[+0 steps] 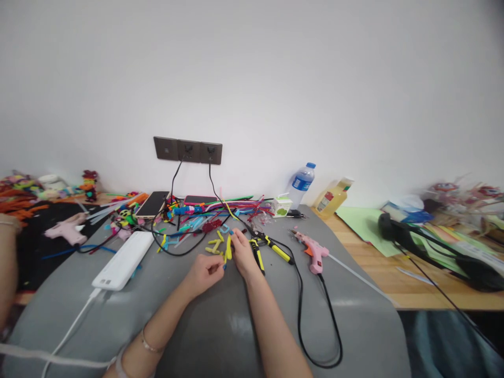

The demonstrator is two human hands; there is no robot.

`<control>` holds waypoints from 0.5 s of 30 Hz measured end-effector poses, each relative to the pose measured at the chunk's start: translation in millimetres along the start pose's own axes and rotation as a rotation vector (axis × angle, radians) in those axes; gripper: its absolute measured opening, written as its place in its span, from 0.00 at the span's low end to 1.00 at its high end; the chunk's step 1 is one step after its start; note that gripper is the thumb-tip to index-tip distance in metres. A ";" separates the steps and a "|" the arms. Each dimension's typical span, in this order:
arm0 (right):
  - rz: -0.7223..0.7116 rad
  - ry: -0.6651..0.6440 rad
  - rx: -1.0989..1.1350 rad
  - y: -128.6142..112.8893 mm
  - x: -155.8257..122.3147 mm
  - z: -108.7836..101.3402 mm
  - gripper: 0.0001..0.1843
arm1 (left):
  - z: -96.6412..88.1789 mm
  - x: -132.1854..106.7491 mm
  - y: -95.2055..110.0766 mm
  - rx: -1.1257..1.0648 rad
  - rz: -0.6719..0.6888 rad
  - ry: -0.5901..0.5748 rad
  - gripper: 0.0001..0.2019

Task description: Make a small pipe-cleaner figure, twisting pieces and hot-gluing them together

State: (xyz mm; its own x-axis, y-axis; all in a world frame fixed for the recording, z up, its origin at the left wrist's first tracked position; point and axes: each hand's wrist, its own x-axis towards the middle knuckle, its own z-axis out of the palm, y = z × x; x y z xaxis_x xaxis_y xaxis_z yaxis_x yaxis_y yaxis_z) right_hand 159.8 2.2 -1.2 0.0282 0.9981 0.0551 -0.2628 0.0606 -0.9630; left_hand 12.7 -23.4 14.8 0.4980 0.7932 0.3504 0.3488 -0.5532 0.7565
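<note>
My left hand (pixel 203 274) is closed in a pinch over the grey table, at the lower end of a yellow pipe cleaner piece (pixel 229 248) with bits of blue at its ends. My right hand (pixel 242 253) is pinched on the upper part of that same piece, its fingertips by the blue. Just beyond the left fingers lie several short, bent yellow pipe cleaner pieces (pixel 214 245). Wire strippers (pixel 280 250) with yellow and black handles rest with jaws spread, right of my right hand.
A pink glue gun (pixel 315 252) with a looping black cord lies right; another pink glue gun (pixel 67 229) is left. A white power bank (pixel 123 261), phone (pixel 153 203), pipe cleaner bundle (pixel 224 206), small carton (pixel 282 206), water bottle (pixel 302 184) and yellow drink bottle (pixel 334 198) surround them. Another person's arm (pixel 8 262) shows left.
</note>
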 end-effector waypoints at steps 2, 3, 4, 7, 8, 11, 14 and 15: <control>0.007 0.025 0.013 2.6 2.5 -2.1 0.20 | 2.6 -2.1 0.8 -0.011 -0.025 0.019 0.13; 0.006 0.035 0.013 4.0 3.0 -2.6 0.20 | 3.6 -2.5 1.8 -0.004 -0.026 0.015 0.13; 0.004 0.045 0.010 5.4 3.3 -2.7 0.19 | 4.7 -2.8 3.3 0.002 -0.024 0.015 0.13; -0.013 0.081 -0.011 7.9 3.0 -1.7 0.19 | 8.7 -3.3 10.1 -0.004 -0.018 0.005 0.13; -0.019 0.093 -0.019 8.1 3.0 -1.3 0.19 | 10.3 -3.9 12.5 -0.015 -0.017 0.000 0.13; -0.027 0.108 -0.040 7.1 3.1 -0.2 0.19 | 13.8 -7.1 17.7 -0.042 -0.018 -0.002 0.13; -0.022 0.104 -0.055 5.9 2.6 1.0 0.20 | 14.0 -11.7 18.2 -0.046 -0.031 -0.007 0.13; -0.018 0.103 -0.058 5.9 2.4 1.5 0.20 | 13.6 -13.0 17.5 -0.052 -0.038 -0.014 0.13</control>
State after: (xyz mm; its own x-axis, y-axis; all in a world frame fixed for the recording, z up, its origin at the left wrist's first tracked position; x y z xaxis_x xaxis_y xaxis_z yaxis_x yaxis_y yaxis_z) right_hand 156.9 4.9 -6.4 0.1324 0.9901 0.0474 -0.2055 0.0742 -0.9758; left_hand 23.1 -46.8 15.9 0.4966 0.8093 0.3137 0.3259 -0.5088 0.7968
